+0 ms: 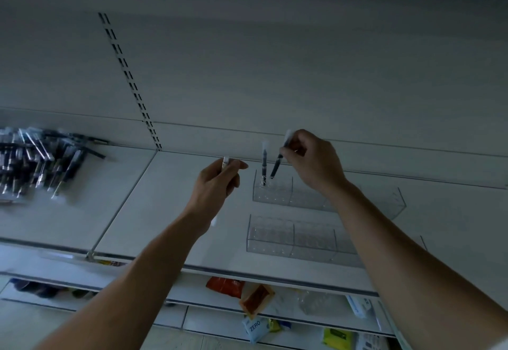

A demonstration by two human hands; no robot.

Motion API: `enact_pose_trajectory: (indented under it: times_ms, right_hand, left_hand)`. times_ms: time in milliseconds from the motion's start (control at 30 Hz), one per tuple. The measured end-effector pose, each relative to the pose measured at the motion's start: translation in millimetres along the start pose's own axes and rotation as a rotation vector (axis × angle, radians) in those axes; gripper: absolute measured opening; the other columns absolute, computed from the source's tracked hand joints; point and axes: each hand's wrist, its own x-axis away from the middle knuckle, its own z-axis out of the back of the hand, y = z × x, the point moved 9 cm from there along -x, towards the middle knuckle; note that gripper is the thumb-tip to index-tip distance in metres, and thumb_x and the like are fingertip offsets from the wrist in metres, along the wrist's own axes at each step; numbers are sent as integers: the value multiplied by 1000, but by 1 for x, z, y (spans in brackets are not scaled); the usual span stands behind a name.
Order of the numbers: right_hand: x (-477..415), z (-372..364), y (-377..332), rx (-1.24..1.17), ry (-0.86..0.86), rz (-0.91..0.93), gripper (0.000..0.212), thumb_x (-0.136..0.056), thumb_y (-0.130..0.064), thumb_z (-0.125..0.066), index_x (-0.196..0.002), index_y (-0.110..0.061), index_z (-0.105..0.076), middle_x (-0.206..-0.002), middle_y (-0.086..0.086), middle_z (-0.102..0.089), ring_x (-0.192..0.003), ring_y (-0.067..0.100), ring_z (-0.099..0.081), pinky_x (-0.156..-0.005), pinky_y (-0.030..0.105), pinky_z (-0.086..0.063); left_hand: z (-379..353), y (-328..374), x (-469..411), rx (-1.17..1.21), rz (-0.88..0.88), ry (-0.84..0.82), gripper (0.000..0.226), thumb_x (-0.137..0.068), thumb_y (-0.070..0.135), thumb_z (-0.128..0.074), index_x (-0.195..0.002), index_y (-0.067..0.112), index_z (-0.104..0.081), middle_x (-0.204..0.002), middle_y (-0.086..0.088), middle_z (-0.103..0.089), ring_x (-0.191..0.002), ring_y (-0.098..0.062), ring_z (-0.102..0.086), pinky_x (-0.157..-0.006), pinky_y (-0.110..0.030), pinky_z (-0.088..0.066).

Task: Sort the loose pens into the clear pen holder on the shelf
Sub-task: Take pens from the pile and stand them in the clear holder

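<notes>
A clear pen holder (272, 194) with two stepped rows stands on the white shelf (154, 212). One dark pen (264, 164) stands upright in the left end of its back row. My right hand (313, 160) pinches a second dark pen (276, 168), tilted, its tip just over the back row beside the standing pen. My left hand (217, 182) holds another pen (225, 163) left of the holder; only its pale top and a bit of its lower end show. A heap of loose pens (38, 161) lies at the shelf's far left.
A slotted upright (129, 80) runs down the back panel. The holder's front row (275, 237) sits near the shelf edge. Lower shelves hold packets, among them an orange one (225, 286) and a pale one marked ZERO (254, 329).
</notes>
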Motion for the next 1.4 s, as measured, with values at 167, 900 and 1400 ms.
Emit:
enact_pose_trajectory:
  times_ms: [167, 900, 1400]
  right_hand:
    - [5, -29, -1, 107, -143, 40, 5, -86, -31, -63, -89, -27, -62, -88, -10, -70, -84, 17, -65, -76, 33, -53]
    - [70, -3, 4, -1219, -179, -334, 21, -78, -20, -64, -95, -10, -69, -77, 6, -70, -62, 11, -61, -54, 19, -49]
    - [15, 45, 16, -237, 99, -38, 10, -90, -32, -63, -87, -24, -68, -84, -10, -71, -79, 8, -69, -71, 30, -56]
  left_hand:
    - [-1, 7, 3, 4, -35, -26, 25, -100, 19, -47, -91, 9, -67, -57, 2, -44, -52, -9, -36, -51, -17, -30]
    - [-55, 37, -5, 310, -173, -53, 38, -104, 37, -26, -104, 20, -60, -102, 2, -68, -89, -10, -61, -77, -27, -44]
    - [-23, -48, -25, -478, 13, -18, 41, -91, 31, -63, -131, 26, -54, -124, 13, -59, -106, -5, -58, -85, -25, -45]
